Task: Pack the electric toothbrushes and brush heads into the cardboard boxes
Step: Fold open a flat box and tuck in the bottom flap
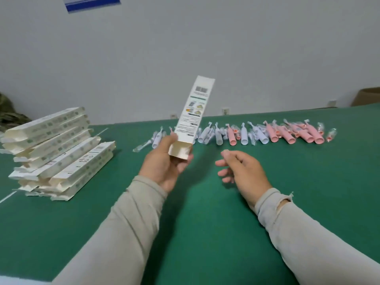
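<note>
A green felt-like table point(195, 233) carries a stack of flat white cardboard boxes point(59, 153) at left and a far row of smooth pink and white toothbrushes point(257, 134). The left hand point(164, 167) grips one slim, open-ended box point(192, 112) upright by its lower end. The right hand point(242, 171) hovers empty, fingers loosely curled.

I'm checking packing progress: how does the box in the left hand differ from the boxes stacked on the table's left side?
The held box is lifted off the green table and stands nearly upright in the left hand; the stacked boxes lie flat in a pile. The held box is single, gripped at its lower end, where its flap hangs open; the stacked ones are untouched. Both are long, white, printed cartons.
</note>
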{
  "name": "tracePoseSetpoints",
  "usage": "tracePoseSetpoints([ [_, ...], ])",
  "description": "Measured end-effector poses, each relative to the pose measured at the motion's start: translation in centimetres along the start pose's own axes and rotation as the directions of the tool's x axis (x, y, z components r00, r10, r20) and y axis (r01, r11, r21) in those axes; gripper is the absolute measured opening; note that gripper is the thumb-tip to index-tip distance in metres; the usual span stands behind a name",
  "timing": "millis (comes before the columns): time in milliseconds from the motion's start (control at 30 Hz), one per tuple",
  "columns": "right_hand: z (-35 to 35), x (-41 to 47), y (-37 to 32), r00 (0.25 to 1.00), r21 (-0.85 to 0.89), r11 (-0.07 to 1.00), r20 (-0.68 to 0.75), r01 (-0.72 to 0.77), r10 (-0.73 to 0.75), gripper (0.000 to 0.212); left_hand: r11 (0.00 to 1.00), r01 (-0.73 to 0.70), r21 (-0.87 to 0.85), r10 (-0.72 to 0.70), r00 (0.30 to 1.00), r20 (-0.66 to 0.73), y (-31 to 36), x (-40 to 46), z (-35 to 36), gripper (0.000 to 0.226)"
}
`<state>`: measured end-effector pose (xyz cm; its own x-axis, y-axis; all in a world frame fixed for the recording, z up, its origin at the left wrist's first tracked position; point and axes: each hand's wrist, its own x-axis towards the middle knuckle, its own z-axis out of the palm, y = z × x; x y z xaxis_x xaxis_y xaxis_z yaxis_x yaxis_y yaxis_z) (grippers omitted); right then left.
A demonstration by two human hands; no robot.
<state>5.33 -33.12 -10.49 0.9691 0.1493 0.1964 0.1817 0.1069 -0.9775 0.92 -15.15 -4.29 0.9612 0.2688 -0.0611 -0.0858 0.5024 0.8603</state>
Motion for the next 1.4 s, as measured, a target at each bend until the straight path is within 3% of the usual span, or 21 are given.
tracePoseSetpoints([
  [133, -0.9, 0.2, -0.8, 0.995, 0.224, 0.973, -0.070, -0.050, 0.067, 0.032, 0.979, 0.203, -0.013, -0.196, 0.961, 0.193, -6.6, -0.1, 4.6, 0.033],
  [267, -1.5, 0.8, -0.6, 0.979, 0.238, 0.967, -0.155, -0.093, 0.132, 0.025, 0.979, 0.127, 0.162, -0.160, 0.964, 0.211, -8.4, 0.8, 4.3, 0.033],
  [367, -1.6, 0.8, -0.8, 0.983, 0.290, 0.944, -0.048, -0.158, 0.179, 0.025, 0.987, 0.092, 0.133, -0.114, 0.978, 0.173, -7.8, 1.9, 2.9, 0.060],
  [433, -1.1, 0.2, -0.9, 0.968, 0.265, 0.931, 0.099, -0.251, 0.232, 0.030, 0.987, 0.157, 0.042, -0.162, 0.942, 0.295, -7.5, 1.9, 2.4, 0.077],
  [500, -0.4, -0.5, -0.8, 0.944, 0.204, 0.933, 0.214, -0.295, 0.251, 0.032, 0.967, 0.251, -0.048, -0.214, 0.896, 0.389, -7.6, 1.6, 2.4, 0.071],
  [600, 0.3, -1.2, -0.8, 0.976, -0.015, 0.987, 0.146, -0.161, 0.161, 0.037, 0.952, 0.264, -0.156, -0.200, 0.919, 0.339, -7.9, 1.7, 2.5, 0.060],
  [700, 0.7, -1.4, -0.7, 0.994, -0.271, 0.960, -0.050, 0.075, -0.092, 0.043, 0.899, 0.218, -0.380, -0.148, 0.967, 0.206, -7.5, 2.5, 2.1, 0.083],
  [767, 0.6, -1.4, -0.8, 0.979, -0.284, 0.944, -0.059, 0.170, -0.194, 0.025, 0.884, 0.173, -0.434, -0.132, 0.984, 0.122, -7.0, 2.9, 1.6, 0.093],
  [833, 0.6, -1.6, -0.9, 0.975, -0.277, 0.937, 0.011, 0.215, -0.220, 0.013, 0.905, 0.127, -0.406, -0.109, 0.992, 0.068, -6.8, 3.0, 1.4, 0.077],
  [900, 0.6, -1.9, -0.8, 0.973, -0.253, 0.940, 0.098, 0.229, -0.211, 0.012, 0.925, 0.090, -0.368, -0.093, 0.996, 0.008, -6.8, 2.8, 1.3, 0.062],
  [1000, 0.9, -2.2, -0.5, 0.963, -0.211, 0.944, 0.152, 0.252, -0.223, 0.013, 0.926, 0.094, -0.367, -0.100, 0.995, 0.004, -6.7, 2.6, 1.4, 0.062],
  [1233, 1.1, -2.1, -0.2, 0.958, -0.293, 0.912, 0.080, 0.286, -0.275, 0.024, 0.932, 0.094, -0.350, -0.087, 0.996, 0.035, -7.1, 2.6, 1.8, 0.079],
  [1400, 1.5, -2.1, -0.1, 0.956, -0.346, 0.894, 0.034, 0.285, -0.292, 0.019, 0.929, 0.144, -0.342, -0.121, 0.989, 0.090, -7.3, 2.6, 1.9, 0.089],
])
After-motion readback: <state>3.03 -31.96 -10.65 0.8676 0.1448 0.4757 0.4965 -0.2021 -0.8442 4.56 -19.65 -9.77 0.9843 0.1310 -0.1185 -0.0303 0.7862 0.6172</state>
